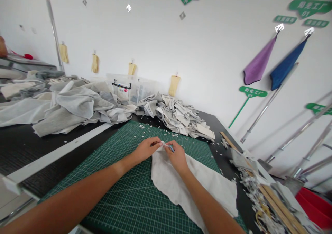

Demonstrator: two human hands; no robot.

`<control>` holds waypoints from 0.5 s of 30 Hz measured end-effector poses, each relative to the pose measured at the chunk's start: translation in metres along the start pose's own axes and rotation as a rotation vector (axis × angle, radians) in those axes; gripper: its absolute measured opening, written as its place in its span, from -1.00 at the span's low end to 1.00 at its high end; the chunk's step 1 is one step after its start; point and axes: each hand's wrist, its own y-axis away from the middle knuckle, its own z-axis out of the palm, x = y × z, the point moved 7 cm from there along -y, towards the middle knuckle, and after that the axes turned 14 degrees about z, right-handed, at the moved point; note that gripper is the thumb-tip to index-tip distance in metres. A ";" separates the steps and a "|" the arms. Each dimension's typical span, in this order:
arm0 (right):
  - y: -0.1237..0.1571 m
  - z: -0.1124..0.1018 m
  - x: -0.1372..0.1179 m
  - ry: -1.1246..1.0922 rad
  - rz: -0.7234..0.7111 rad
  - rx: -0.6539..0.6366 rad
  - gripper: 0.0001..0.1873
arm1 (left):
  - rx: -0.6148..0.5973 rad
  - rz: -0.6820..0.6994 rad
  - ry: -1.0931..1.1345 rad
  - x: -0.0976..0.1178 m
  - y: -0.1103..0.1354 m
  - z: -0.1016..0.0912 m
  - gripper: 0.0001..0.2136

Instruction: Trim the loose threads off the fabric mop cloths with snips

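Over there, the person's left hand [147, 149] pinches the far corner of a pale grey cloth [166, 178], spread across the green cutting mat [121, 189] on the black worktop [59, 152]. Just beside it, the right hand [177, 156] is curled round a small blue tool [171, 148], mostly hidden from me.

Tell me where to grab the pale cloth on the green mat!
Probably pinch the pale cloth by its right edge, coming from the right: it's spread out there, away from the left hand and right hand at its far corner.
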 end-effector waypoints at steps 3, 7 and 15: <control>0.000 0.005 -0.006 -0.020 -0.061 -0.078 -0.77 | 0.004 0.007 0.032 -0.002 -0.001 -0.001 -0.72; -0.006 0.012 0.001 -0.140 0.006 -0.222 -0.63 | -0.005 0.042 0.016 -0.002 -0.002 -0.001 -0.81; -0.009 0.018 0.020 -0.359 0.260 -0.351 -0.58 | -0.072 0.124 -0.126 0.009 -0.001 0.001 -0.88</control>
